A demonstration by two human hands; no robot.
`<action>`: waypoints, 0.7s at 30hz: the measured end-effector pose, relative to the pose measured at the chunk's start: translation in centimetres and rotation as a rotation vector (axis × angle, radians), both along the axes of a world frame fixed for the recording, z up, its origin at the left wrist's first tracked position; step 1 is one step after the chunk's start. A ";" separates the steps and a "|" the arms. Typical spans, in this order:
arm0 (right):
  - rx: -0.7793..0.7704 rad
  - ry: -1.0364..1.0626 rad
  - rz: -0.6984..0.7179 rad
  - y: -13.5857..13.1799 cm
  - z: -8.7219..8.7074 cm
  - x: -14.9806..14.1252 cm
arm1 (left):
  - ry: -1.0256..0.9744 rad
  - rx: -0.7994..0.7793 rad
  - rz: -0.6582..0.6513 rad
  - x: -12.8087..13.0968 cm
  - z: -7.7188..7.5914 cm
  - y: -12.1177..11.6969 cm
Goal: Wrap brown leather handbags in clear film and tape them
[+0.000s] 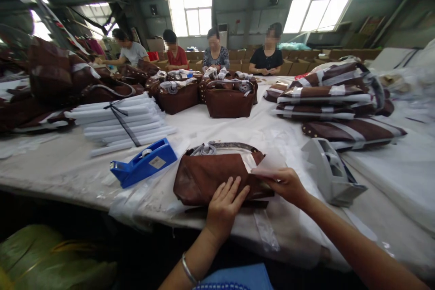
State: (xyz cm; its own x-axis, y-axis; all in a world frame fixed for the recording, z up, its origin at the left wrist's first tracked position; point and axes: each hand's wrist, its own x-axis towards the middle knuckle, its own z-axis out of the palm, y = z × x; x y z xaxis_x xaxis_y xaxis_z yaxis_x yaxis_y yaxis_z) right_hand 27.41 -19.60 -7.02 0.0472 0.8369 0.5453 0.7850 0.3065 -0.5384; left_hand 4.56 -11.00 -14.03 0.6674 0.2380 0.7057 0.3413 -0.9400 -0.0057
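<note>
Pinching likely paper (273,159), right hand (288,184), left (225,208) on bag (202,173)

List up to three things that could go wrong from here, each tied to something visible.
1. The thin white sheet, pinched in the right hand at the brown handbag's right end, could crease or tear.
2. The left hand lies on the handbag; its wrist's metal bracelet might scratch the surface if it touches.
3. The grey tape dispenser stands near the right forearm and might get knocked.
</note>
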 end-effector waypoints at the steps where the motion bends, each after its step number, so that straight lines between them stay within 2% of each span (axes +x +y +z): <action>1: 0.021 -0.026 0.028 -0.7 -0.4 -0.5 | 0.012 -0.002 0.000 0.0 0.0 0.0; 5: 0.101 -0.143 0.145 -2.1 -1.4 -2.0 | 0.034 -0.005 -0.003 0.0 0.1 0.2; 10: 0.101 -0.295 0.085 -3.0 -2.9 -2.6 | 0.035 -0.066 -0.030 -0.1 0.3 0.1; 14: 0.098 -0.375 0.087 -3.6 -4.2 -2.5 | 0.134 -0.107 -0.005 -0.1 1.2 -0.5; 17: 0.123 -0.374 0.090 -3.5 -5.1 -2.3 | 0.240 -0.020 0.011 0.3 1.8 -1.1; 21: 0.141 -0.370 0.105 -3.6 -5.6 -2.0 | 0.280 0.102 -0.081 0.6 1.5 -1.0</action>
